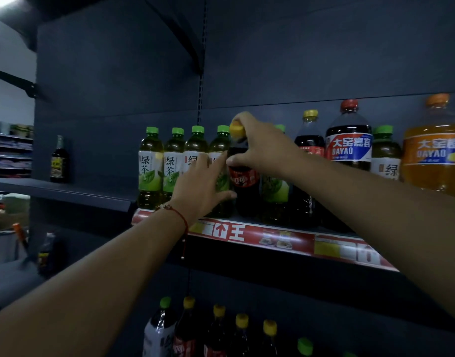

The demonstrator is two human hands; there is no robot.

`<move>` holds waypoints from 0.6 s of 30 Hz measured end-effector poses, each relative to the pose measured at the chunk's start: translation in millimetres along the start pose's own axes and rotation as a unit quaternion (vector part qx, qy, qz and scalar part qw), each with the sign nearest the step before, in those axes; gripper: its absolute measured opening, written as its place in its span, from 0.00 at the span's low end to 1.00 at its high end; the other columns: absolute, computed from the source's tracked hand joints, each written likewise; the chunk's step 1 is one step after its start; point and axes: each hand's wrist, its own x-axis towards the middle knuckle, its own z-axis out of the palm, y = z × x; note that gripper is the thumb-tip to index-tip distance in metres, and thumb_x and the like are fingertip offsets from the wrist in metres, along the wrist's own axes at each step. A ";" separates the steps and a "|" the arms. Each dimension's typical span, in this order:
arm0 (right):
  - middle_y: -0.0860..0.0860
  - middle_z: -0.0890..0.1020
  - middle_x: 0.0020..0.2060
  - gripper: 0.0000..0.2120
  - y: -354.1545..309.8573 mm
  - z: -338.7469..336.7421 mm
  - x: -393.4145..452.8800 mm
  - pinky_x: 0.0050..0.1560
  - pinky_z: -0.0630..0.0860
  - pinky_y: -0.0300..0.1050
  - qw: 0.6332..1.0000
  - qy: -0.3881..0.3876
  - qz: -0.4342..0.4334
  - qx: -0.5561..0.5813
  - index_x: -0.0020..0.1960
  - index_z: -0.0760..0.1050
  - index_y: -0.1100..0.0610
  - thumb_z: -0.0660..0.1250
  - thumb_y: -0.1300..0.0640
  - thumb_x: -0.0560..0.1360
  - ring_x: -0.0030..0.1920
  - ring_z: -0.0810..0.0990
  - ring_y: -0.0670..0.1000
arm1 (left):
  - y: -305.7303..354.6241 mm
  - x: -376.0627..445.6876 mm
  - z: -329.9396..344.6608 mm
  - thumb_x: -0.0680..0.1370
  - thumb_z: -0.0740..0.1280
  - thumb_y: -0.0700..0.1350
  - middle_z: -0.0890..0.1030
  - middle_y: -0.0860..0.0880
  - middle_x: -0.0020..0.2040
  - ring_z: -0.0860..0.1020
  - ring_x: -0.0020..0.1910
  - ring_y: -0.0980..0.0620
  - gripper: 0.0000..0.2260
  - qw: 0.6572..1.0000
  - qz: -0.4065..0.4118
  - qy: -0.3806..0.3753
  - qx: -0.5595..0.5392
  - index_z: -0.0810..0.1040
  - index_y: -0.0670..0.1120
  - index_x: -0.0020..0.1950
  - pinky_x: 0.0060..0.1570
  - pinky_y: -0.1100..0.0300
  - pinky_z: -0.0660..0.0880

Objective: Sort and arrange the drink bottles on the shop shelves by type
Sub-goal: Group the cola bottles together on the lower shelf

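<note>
Nearest, on the lower shelf, a row of dark bottles with yellow caps (241, 321) is seen, with a green-capped bottle (165, 302) at its left end. Above, the red price strip (285, 239) marks the front edge of the upper shelf. The left hand (199, 186), a red cord bracelet (181, 215) at its wrist, is laid with fingers spread and nearly straight against the green tea bottles (150, 163), its thumb touching the base of the cola bottle (244, 176). The right hand (262, 145) is clamped on that cola bottle's neck, just under its yellow cap (237, 131). The cola bottle stands upright among the green tea bottles. Further right, a large dark Dayao bottle (348, 140) and a large orange Dayao bottle (435, 148) are noted. Far left, a lone dark bottle (59, 161) stands on a separate shelf.
</note>
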 end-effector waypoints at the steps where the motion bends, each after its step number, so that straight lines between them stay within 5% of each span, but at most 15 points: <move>1: 0.46 0.76 0.43 0.31 -1.6 -0.6 -9.8 0.37 0.71 0.38 1.000 0.001 -0.012 -0.002 0.67 0.63 0.53 0.75 0.49 0.70 0.41 0.77 0.46 | 3.7 -5.6 -2.1 0.71 0.68 0.69 0.65 0.45 0.72 0.69 0.67 0.44 0.45 0.999 -0.009 -0.010 -0.039 0.51 0.53 0.80 0.57 0.48 0.75; 3: 0.42 0.72 0.38 0.30 -5.7 -3.4 -28.2 0.31 0.65 0.30 1.000 0.010 -0.027 0.002 0.66 0.63 0.52 0.74 0.50 0.71 0.33 0.72 0.40 | 16.8 -19.5 -9.7 0.69 0.69 0.70 0.67 0.48 0.71 0.69 0.67 0.49 0.44 0.986 -0.007 0.006 -0.164 0.55 0.55 0.78 0.62 0.49 0.74; 5: 0.41 0.74 0.39 0.29 -11.2 -9.5 -44.8 0.31 0.68 0.28 0.999 0.017 -0.040 0.015 0.66 0.62 0.51 0.74 0.51 0.72 0.33 0.73 0.39 | 35.1 -35.8 -20.9 0.70 0.74 0.62 0.73 0.56 0.64 0.72 0.62 0.61 0.35 0.943 0.026 0.037 -0.331 0.64 0.55 0.73 0.61 0.62 0.73; 8: 0.47 0.79 0.47 0.29 -23.2 -22.6 -66.8 0.40 0.79 0.43 0.997 0.035 -0.060 0.045 0.66 0.63 0.49 0.74 0.50 0.71 0.42 0.80 0.46 | 57.0 -58.1 -36.5 0.72 0.77 0.51 0.78 0.60 0.57 0.77 0.55 0.67 0.25 0.879 0.007 0.046 -0.475 0.68 0.59 0.65 0.51 0.72 0.74; 10: 0.47 0.80 0.50 0.29 -33.2 -34.4 -80.0 0.44 0.80 0.42 0.994 0.050 -0.061 0.074 0.66 0.63 0.48 0.74 0.49 0.71 0.46 0.81 0.47 | 65.7 -69.7 -45.3 0.72 0.77 0.51 0.79 0.60 0.55 0.78 0.52 0.68 0.25 0.856 -0.032 0.040 -0.514 0.68 0.58 0.64 0.47 0.74 0.74; 13: 0.44 0.79 0.54 0.30 -44.1 -50.5 -97.5 0.49 0.78 0.33 0.985 0.061 -0.046 0.152 0.66 0.64 0.46 0.75 0.50 0.70 0.53 0.80 0.43 | 75.2 -86.0 -58.8 0.73 0.76 0.47 0.80 0.57 0.56 0.79 0.54 0.65 0.27 0.827 -0.043 0.037 -0.560 0.68 0.51 0.68 0.48 0.72 0.75; 18: 0.42 0.80 0.56 0.31 -60.1 -46.8 -133.4 0.60 0.76 0.40 0.959 0.051 -0.012 0.278 0.68 0.66 0.46 0.76 0.50 0.69 0.57 0.78 0.37 | 90.1 -133.3 -70.3 0.75 0.74 0.40 0.81 0.51 0.58 0.81 0.56 0.57 0.25 0.771 -0.079 0.023 -0.631 0.68 0.48 0.69 0.52 0.62 0.78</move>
